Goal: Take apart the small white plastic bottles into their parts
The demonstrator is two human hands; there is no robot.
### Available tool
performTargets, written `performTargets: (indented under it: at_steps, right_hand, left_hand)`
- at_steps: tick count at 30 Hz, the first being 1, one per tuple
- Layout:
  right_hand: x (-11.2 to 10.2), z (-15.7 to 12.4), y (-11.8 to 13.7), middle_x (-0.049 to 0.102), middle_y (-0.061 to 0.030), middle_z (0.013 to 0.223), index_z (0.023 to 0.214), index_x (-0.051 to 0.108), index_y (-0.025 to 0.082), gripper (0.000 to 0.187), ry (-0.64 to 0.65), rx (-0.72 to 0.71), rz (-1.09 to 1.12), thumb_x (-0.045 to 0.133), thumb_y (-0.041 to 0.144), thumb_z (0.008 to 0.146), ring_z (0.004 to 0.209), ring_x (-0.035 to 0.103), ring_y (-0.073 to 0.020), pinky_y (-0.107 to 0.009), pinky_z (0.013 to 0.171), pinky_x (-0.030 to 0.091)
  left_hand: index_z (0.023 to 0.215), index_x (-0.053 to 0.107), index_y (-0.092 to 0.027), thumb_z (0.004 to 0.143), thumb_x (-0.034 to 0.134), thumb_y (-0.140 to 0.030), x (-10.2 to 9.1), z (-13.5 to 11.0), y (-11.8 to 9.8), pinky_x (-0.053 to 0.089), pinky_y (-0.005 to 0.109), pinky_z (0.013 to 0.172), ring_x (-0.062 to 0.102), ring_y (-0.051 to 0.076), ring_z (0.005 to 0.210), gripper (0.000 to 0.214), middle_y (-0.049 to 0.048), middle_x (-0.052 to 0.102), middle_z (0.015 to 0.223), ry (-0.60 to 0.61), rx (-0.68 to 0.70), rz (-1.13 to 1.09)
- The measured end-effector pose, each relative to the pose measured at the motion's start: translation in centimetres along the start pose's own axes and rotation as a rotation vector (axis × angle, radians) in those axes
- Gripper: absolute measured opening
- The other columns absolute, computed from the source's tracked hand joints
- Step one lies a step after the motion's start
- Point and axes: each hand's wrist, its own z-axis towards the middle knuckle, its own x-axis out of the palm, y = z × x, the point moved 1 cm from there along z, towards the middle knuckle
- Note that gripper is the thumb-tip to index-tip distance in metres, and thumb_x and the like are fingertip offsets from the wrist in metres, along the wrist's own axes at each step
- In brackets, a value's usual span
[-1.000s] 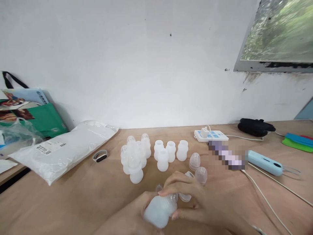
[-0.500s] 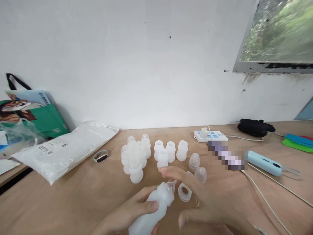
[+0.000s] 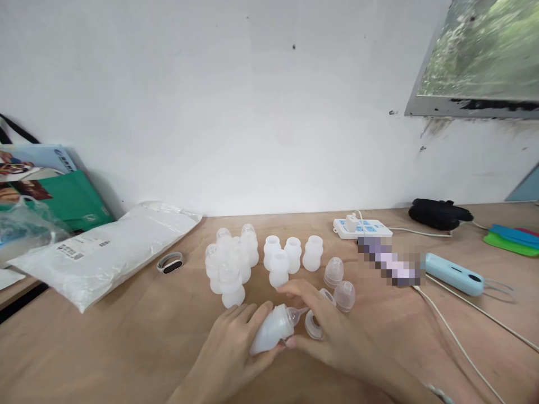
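While the left hand wraps its fingers round a tilted bottle, the right hand pinches its nozzle over the worktop.

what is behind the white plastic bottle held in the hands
Four uncapped white plastic bottles and a cluster of capped ones stand behind the translucent white bottle. The right hand covers the wooden table just beyond its neck.
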Motion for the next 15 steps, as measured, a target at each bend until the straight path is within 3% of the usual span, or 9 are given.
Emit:
performTargets:
  at_steps: [2,4,7,10,13,15]
  right_hand:
    - [0.0,-0.1,-0.2,0.063,-0.0068,0.127,0.136,0.047,0.027,0.060,0.015,0.092,-0.014,0.071,0.030,0.082,0.114,0.059,-0.0252,-0.040,0.095,0.049]
    - [0.0,-0.1,-0.2,0.068,-0.0061,0.114,0.128,0.055,0.025,0.043,0.042,0.120,-0.028,0.066,0.032,0.087,0.101,0.064,-0.0244,-0.038,0.088,0.052]
    - [-0.3,0.0,-0.1,0.069,-0.0042,0.110,0.111,0.063,0.025,0.022,0.060,-0.093,0.002,0.064,0.026,0.089,0.098,0.064,-0.0228,-0.035,0.086,0.052]
    - [-1.0,-0.1,-0.6,0.064,-0.0046,0.119,0.112,0.060,0.027,0.023,-0.061,-0.249,0.047,0.063,0.022,0.089,0.110,0.060,-0.0232,-0.036,0.094,0.049]
    - [-1.7,-0.5,-1.2,0.062,-0.0058,0.116,0.116,0.055,0.026,0.030,-0.165,-0.178,0.030,0.063,0.021,0.087,0.109,0.058,-0.0232,-0.036,0.092,0.049]
    - [-2.0,-0.7,-1.2,0.063,-0.0058,0.113,0.120,0.054,0.025,0.036,-0.141,-0.126,0.019,0.063,0.022,0.086,0.105,0.059,-0.0228,-0.036,0.090,0.050]
  left_hand:
    - [0.111,0.059,-0.020,0.084,0.063,-0.032,0.2,-0.1,0.0,0.050,0.036,0.066,0.069,0.029,0.079,0.029,0.0064,0.074,0.094,-0.015,0.024,0.011]
    - [0.111,0.059,-0.021,0.084,0.063,-0.032,0.2,-0.1,0.0,0.050,0.036,0.067,0.069,0.029,0.080,0.029,0.0063,0.073,0.095,-0.003,0.028,-0.005]
    - [0.105,0.058,-0.022,0.085,0.062,-0.031,-0.2,0.0,-0.2,0.049,0.035,0.069,0.068,0.027,0.081,0.022,0.0040,0.072,0.094,0.041,-0.011,-0.097]
    - [0.100,0.056,-0.022,0.085,0.061,-0.031,-0.7,-0.1,-0.2,0.047,0.030,0.064,0.066,0.022,0.074,0.019,0.0004,0.070,0.088,0.072,-0.094,-0.230]
    - [0.108,0.055,-0.023,0.086,0.061,-0.033,-0.9,-0.3,0.0,0.048,0.029,0.067,0.065,0.022,0.078,0.025,0.0001,0.070,0.092,0.054,-0.155,-0.324]
    - [0.115,0.054,-0.023,0.087,0.061,-0.037,-0.9,-0.4,0.2,0.049,0.030,0.071,0.065,0.022,0.083,0.031,0.0013,0.070,0.098,0.034,-0.169,-0.369]
